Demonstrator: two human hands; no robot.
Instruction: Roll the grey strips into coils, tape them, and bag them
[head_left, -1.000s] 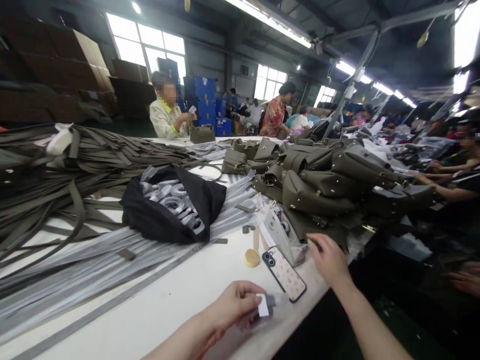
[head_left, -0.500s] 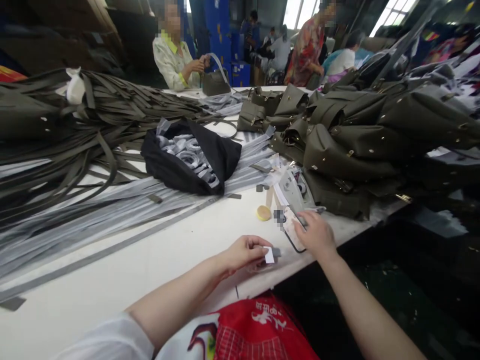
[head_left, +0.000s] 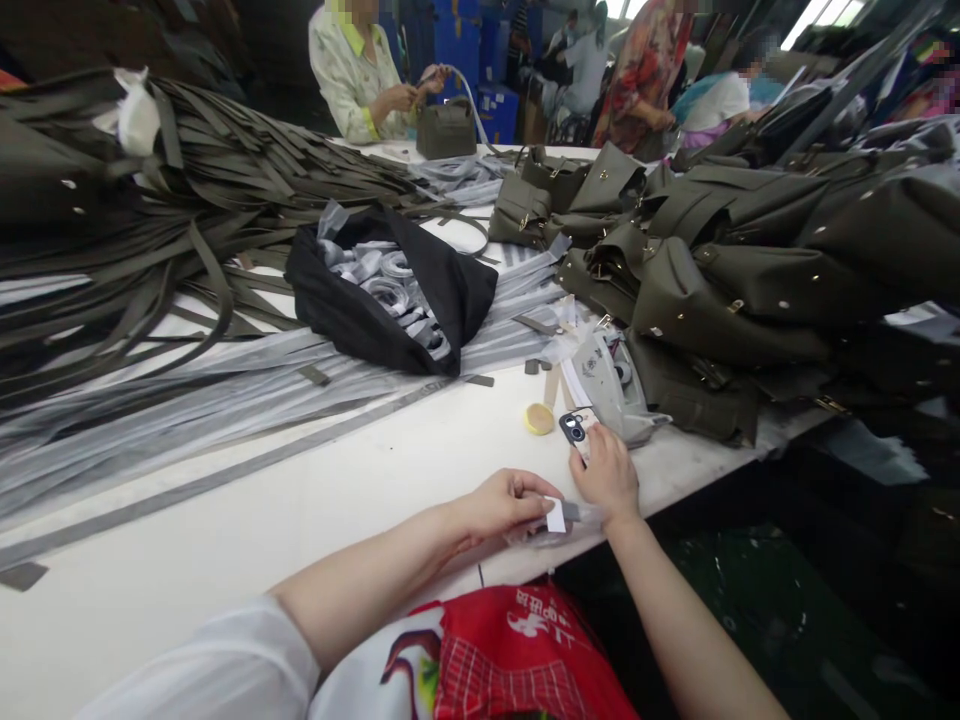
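Near the table's front edge, my left hand (head_left: 517, 505) pinches a small white label (head_left: 556, 515) between thumb and fingers. Beside the label are a short grey strip (head_left: 571, 511) and crumpled clear plastic (head_left: 540, 537), partly hidden by the hand. To the right, my right hand (head_left: 609, 475) has its fingers closed over a smartphone (head_left: 585, 440), whose camera end shows past the fingertips. The hand covers the phone's lower part. A round yellow-rimmed disc (head_left: 538, 419) lies just left of the phone. Behind it sits a pale plastic packet (head_left: 607, 380).
A black cloth bag (head_left: 450, 300) holds several grey rolled strips. Dark olive straps (head_left: 247, 150) pile up on the left, olive handbags (head_left: 720, 290) on the right. Long grey strips (head_left: 187, 370) cross the white table (head_left: 300, 510). A co-worker (head_left: 367, 80) handles a bag opposite.
My right hand has moved left from the phone's edge to over its lower part. My left hand still pinches the label. The whole view has shifted slightly.
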